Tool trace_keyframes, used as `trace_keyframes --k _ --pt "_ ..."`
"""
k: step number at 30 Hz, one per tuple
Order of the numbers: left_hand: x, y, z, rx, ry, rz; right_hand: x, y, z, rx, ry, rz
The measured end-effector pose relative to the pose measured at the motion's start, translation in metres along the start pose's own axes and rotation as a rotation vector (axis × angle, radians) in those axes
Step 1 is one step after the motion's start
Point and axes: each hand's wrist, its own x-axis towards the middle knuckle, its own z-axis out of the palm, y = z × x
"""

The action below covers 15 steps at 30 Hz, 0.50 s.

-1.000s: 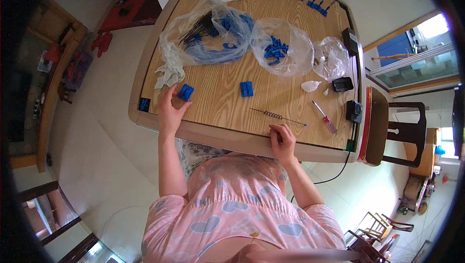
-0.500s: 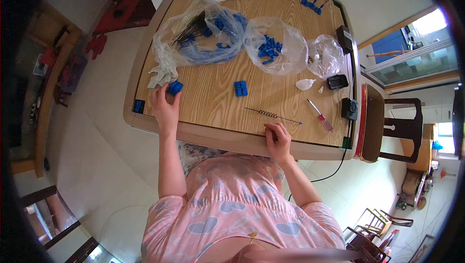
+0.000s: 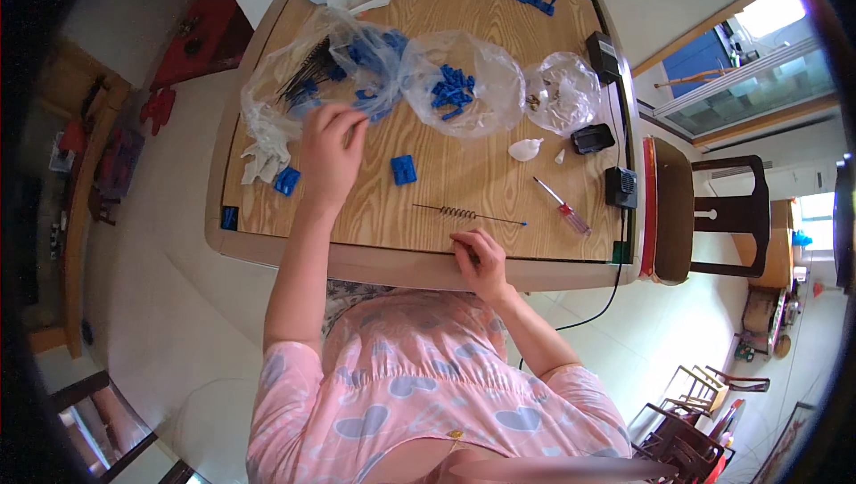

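On the wooden table [image 3: 499,190], at about nine o'clock near the left edge, a small blue plastic block [image 3: 286,181] is lying alone. Just beside it, the left hand [image 3: 332,152] is reaching toward ten o'clock, forearm stretched out, fingers loosely spread and touching the mouth of a clear plastic bag [image 3: 312,74] that is holding thin black rods and blue pieces; it is pinching nothing that I can see. This bag is looking soft, light and slippery, so I think it is better to take it by the crumpled rim. Toward the middle, another blue block [image 3: 403,169] is resting. Below it, a thin wire with a spring [image 3: 468,214] is lying flat, probably light and bendable, best taken at its straight end. At six o'clock, the right hand [image 3: 481,261] is resting on the table edge, fingers curled; whether it is pinching something, I cannot tell.
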Motion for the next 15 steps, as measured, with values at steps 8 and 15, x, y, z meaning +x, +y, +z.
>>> trace_keyframes --k 8,15 --pt "0.078 0.016 0.118 -0.051 -0.481 0.114 0.001 -0.002 -0.002 0.074 0.030 -0.050" --pt "0.091 0.003 0.167 0.144 -0.651 0.090 0.001 -0.001 -0.005 0.083 -0.010 -0.048"
